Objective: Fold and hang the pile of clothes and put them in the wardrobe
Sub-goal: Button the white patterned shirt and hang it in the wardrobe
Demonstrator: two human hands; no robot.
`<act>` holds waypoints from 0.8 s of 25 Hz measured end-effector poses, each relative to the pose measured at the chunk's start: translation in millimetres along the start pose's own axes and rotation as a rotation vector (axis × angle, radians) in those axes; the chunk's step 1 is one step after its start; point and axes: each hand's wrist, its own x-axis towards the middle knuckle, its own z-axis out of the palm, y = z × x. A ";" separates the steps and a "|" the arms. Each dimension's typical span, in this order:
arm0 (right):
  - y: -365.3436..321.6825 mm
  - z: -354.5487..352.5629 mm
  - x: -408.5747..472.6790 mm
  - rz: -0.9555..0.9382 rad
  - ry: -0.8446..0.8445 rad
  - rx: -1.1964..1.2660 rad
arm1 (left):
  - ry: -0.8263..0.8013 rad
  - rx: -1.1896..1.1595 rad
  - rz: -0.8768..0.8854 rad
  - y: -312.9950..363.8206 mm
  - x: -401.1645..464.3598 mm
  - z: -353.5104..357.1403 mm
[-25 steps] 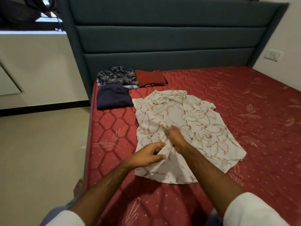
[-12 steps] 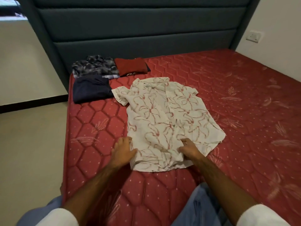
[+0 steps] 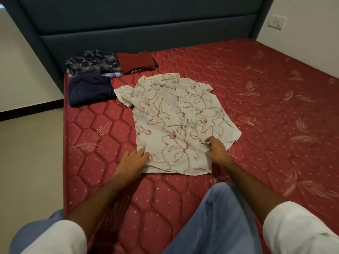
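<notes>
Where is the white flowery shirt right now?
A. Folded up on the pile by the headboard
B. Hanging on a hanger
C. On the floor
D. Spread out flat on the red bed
D. The white flowery shirt lies spread open on the red mattress, with the left hand and right hand at its bottom hem; the folded clothes sit apart near the headboard.

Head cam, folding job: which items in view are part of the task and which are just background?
Task items:
- white floral shirt, spread flat
- left hand and right hand at its hem
- folded navy garment
- folded dark patterned shirt
- folded red garment

Background:
- red mattress
- blue headboard
- wall socket
</notes>
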 end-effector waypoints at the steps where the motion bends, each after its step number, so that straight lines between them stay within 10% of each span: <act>1: 1.3 1.2 -2.8 -0.019 0.010 -0.008 | -0.019 -0.015 -0.020 -3.1 -0.7 -2.7; 8: 7.2 -7.6 -11.1 -0.103 -0.349 -0.141 | -0.013 -0.180 -0.180 -3.2 -25.6 -11.3; 20: 30.3 -17.3 -28.8 -0.573 -0.289 -0.541 | -0.166 0.059 0.113 -1.0 -14.2 0.2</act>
